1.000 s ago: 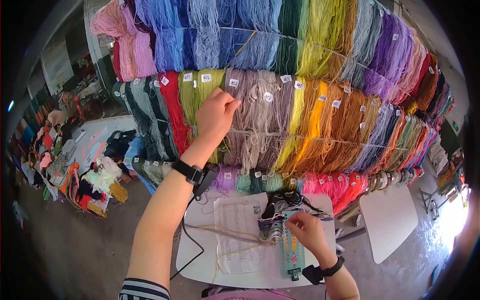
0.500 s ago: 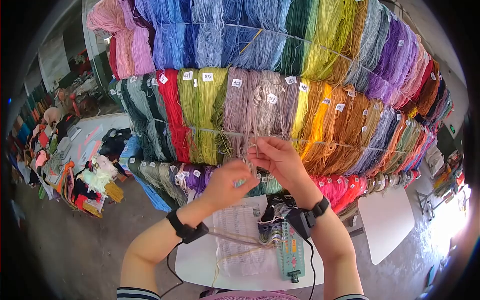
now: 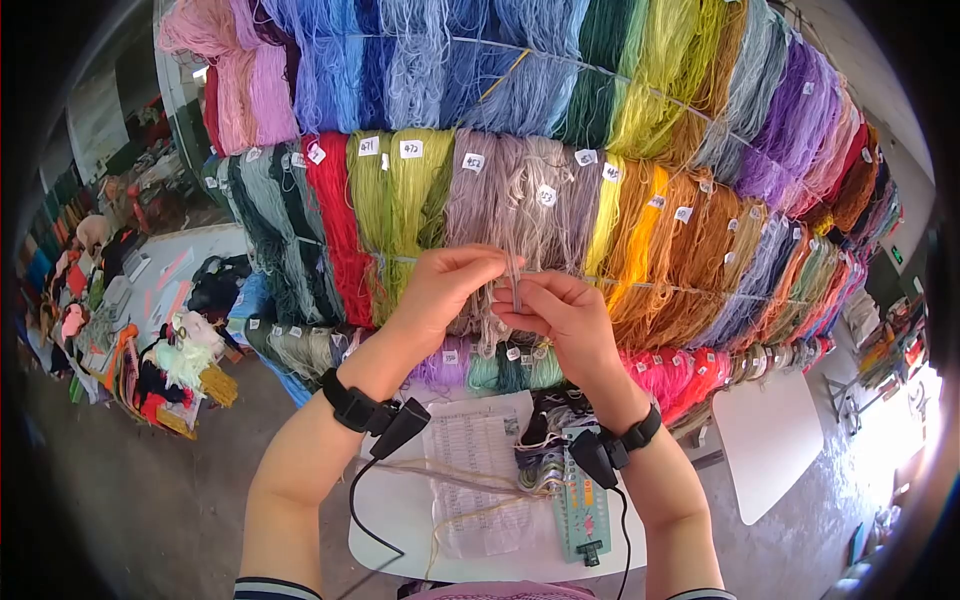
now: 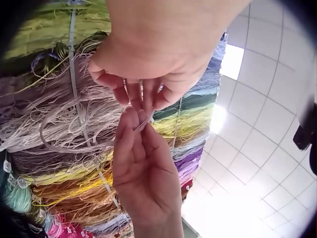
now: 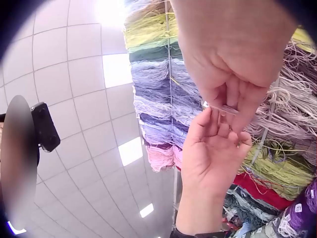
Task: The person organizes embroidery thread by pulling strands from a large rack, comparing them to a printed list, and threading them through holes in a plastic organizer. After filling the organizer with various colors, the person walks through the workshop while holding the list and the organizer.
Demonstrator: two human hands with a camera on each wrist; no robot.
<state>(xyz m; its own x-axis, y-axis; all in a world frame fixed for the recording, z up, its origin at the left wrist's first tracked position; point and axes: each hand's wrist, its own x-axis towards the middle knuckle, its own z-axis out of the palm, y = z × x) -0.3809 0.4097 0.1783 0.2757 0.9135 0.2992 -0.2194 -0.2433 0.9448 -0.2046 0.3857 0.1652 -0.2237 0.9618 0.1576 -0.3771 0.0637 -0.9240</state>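
In the head view my left hand [image 3: 445, 290] and right hand [image 3: 568, 312] meet chest-high before the thread rack. Between their fingertips runs a thin pale grey-mauve thread strand [image 3: 515, 282], which both hands pinch, the left slightly higher. The left wrist view shows the strand [image 4: 142, 126] crossing the right fingers [image 4: 130, 119]. Seen from the right wrist, a short length of strand [image 5: 227, 109] lies between the two sets of fingertips. Directly behind hang grey-mauve skeins [image 3: 480, 200] with numbered paper tags.
Skeins of many colours hang in tiers, among them lime green skeins [image 3: 410, 200] and brown skeins [image 3: 690, 260]. Below, a white table [image 3: 400, 535] bears a printed sheet [image 3: 480, 510], a teal card [image 3: 572, 530] with a black clip, and loose threads. Another white table [image 3: 770, 440] stands right.
My left hand came down from the skeins, then rose to the strand. The right hand lifted from above the teal card to the rack front, where both hands now pinch the strand.
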